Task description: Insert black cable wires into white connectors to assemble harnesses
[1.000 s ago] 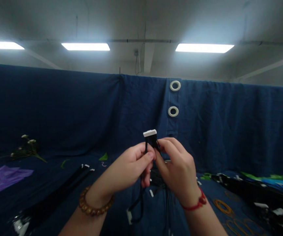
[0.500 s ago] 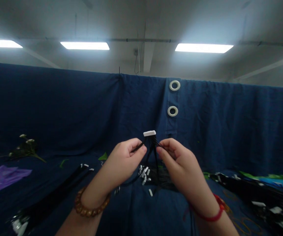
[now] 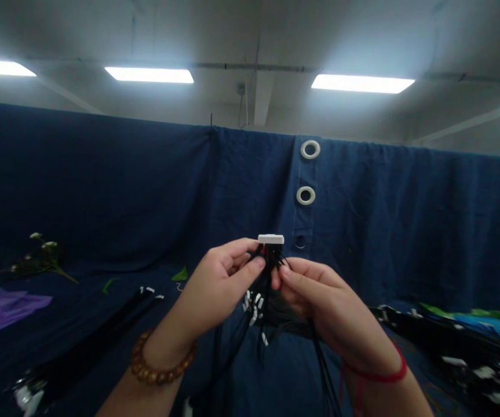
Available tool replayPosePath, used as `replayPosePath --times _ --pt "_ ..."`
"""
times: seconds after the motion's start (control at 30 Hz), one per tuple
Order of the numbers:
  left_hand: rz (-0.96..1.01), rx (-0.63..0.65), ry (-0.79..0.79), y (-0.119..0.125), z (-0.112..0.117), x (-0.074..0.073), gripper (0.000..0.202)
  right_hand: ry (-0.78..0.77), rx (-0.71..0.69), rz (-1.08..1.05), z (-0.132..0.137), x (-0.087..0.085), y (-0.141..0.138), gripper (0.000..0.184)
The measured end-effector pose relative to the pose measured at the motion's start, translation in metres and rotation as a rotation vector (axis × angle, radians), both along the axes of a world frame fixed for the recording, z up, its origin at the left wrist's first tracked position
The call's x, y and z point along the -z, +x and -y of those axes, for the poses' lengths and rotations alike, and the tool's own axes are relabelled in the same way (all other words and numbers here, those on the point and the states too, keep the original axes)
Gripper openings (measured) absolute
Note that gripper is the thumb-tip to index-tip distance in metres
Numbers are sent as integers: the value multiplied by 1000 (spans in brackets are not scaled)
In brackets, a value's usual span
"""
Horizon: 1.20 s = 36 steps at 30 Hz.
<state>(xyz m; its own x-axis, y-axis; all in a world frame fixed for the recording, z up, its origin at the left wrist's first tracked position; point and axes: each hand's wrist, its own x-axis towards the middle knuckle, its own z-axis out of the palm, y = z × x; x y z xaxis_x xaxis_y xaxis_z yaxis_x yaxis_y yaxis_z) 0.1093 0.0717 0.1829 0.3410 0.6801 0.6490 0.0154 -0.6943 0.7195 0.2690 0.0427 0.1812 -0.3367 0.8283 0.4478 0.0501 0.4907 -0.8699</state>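
A white multi-pin connector point(image 3: 271, 238) sits upright between my hands, with several thin black wires point(image 3: 269, 258) running down from its underside. My left hand point(image 3: 232, 272) pinches some of these wires just below the connector's left end, its index fingertip near the housing. On the other side, my right hand point(image 3: 319, 289) holds more of the wires between thumb and index finger. Loose wire lengths hang below both hands. Behind them, a pile of small white connectors point(image 3: 255, 307) on black wires lies on the blue cloth.
Black wire bundles with white ends lie at the left point(image 3: 97, 341) and at the right point(image 3: 458, 347). Purple plastic point(image 3: 10, 313) and an artificial flower stem point(image 3: 47, 260) lie far left. A blue curtain point(image 3: 145, 191) with rings hangs behind.
The connector has turned to face me more squarely and shifted slightly right. My right hand has moved a little down and right, and the wires, spread before, now bunch closer under the connector.
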Motion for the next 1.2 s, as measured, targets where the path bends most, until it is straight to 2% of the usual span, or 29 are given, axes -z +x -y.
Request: replayPosePath --times 0.13,0.3,0.43,0.57,0.73,0.83,0.9,0.97,1.07,1.2 --pt "55 -167 172 5 3 0 18 66 120 87 1 -2 -2 30" --pt "-62 -435 398 4 7 0 16 178 324 269 1 0 -5 19" --pt "-125 -512 448 1 4 -1 7 204 372 376 -2 3 -4 26" --pt "-173 -475 434 1 -1 0 8 215 395 414 -6 5 -3 32" --pt "-143 -429 360 0 -2 0 12 266 399 345 -7 4 -5 31" --pt "-110 -237 190 -1 0 -2 22 249 273 317 -3 3 -6 28" --pt "-110 -51 68 -2 2 -3 22 225 195 307 1 2 -5 28" --pt "-101 67 -6 -4 3 -4 20 207 154 307 2 2 -4 29" --pt "-89 40 -6 -5 5 -5 17 208 171 317 1 3 -2 29" --pt "-82 -94 37 -3 5 -3 16 257 393 281 3 4 -4 20"
